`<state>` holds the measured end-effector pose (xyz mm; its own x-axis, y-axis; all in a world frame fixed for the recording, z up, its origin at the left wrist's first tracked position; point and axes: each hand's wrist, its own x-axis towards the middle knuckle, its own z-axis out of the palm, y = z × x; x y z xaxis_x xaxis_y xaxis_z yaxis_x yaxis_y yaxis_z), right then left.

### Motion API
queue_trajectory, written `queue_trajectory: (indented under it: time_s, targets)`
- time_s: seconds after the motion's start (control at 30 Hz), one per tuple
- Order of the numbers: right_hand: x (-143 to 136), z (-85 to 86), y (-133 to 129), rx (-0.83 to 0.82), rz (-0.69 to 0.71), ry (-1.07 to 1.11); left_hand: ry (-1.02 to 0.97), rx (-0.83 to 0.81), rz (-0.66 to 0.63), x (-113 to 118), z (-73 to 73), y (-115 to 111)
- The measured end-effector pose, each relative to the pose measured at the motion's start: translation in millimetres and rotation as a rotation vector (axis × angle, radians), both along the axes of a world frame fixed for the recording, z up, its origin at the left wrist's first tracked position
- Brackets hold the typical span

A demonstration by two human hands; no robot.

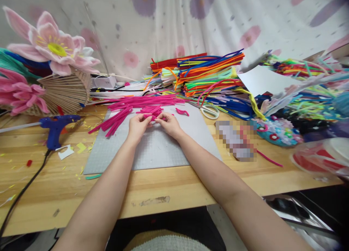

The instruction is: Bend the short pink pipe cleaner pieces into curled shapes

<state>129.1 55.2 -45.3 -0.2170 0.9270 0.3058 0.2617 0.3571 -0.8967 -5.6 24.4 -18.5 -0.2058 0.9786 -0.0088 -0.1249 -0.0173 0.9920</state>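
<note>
My left hand (pixel 138 126) and my right hand (pixel 169 124) meet over the grey cutting mat (pixel 163 154). Between their fingertips they pinch a short magenta pipe cleaner (pixel 153 118), partly hidden by the fingers. Just behind the hands lies a spread of magenta pipe cleaners (pixel 147 101), with a slanted bundle (pixel 117 122) of them left of my left hand. A small bent magenta loop (pixel 182 112) rests on the mat, apart from my right hand on its far right side.
A blue glue gun (pixel 56 129) with its cord lies at left, below pink fuzzy flowers (pixel 56 49) and a woven fan (pixel 65 89). White-handled scissors (pixel 209 112) lie right of the mat. Coloured pipe cleaner bundles (pixel 209 72) are stacked behind. A plastic tub (pixel 324 154) stands at right.
</note>
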Motion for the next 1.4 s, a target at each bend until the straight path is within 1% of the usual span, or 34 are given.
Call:
queue_trajectory:
  time_s: [0.07,0.13,0.2,0.33,0.4,0.47,0.53,0.63,0.73,0.77,0.83,0.93,1.0,1.1,1.17,1.23,1.4]
  targets:
    - [-1,0.9,-1,0.007,-0.013,-0.001,-0.026,-0.006,0.011,2,1.0,-1]
    - [-1,1.5,-2,-0.017,0.025,0.023,-0.059,-0.019,0.019,3,1.6,-2]
    - [-2,1.9,-3,-0.08,0.122,0.082,-0.074,-0.036,0.02,3,1.0,-2]
    - [0,3.9,-6,-0.23,0.387,0.176,-0.026,-0.031,0.011,1,-3.9,-1]
    - [1,5.2,-7,-0.267,0.459,0.185,-0.006,-0.016,0.007,0,-5.8,1]
    - [2,5.5,-7,-0.271,0.44,0.189,-0.021,-0.017,0.005,0,-5.8,1]
    - [2,4.5,-5,-0.243,0.339,0.187,-0.056,-0.03,0.009,0,-4.1,1]
    - [2,1.7,-1,-0.16,0.15,0.154,-0.079,-0.073,0.003,2,-1.0,-1]
    - [2,-0.1,2,-0.087,0.046,0.102,-0.094,-0.091,-0.008,5,0.3,-3]
    - [2,-0.3,2,-0.081,0.042,0.09,-0.103,-0.082,-0.004,6,0.1,-3]
    - [1,0.1,0,-0.108,0.095,0.092,-0.114,-0.056,0.006,7,-1.1,-3]
    - [1,1.6,-3,-0.218,0.276,0.151,-0.061,-0.032,0.022,6,-5.5,-1]
    - [1,3.0,-5,-0.277,0.386,0.192,0.037,-0.003,0.02,4,-9.4,1]
    - [3,4.9,-6,-0.312,0.464,0.217,0.26,0.098,0.019,0,-14.2,4]
    - [4,5.3,-6,-0.32,0.479,0.213,0.383,0.16,0.026,-2,-15.9,5]
    - [3,4.7,-6,-0.314,0.467,0.205,0.397,0.169,0.026,-4,-16.4,6]
    - [1,3.3,-6,-0.235,0.271,0.179,0.147,0.084,-0.009,-5,-15.1,7]
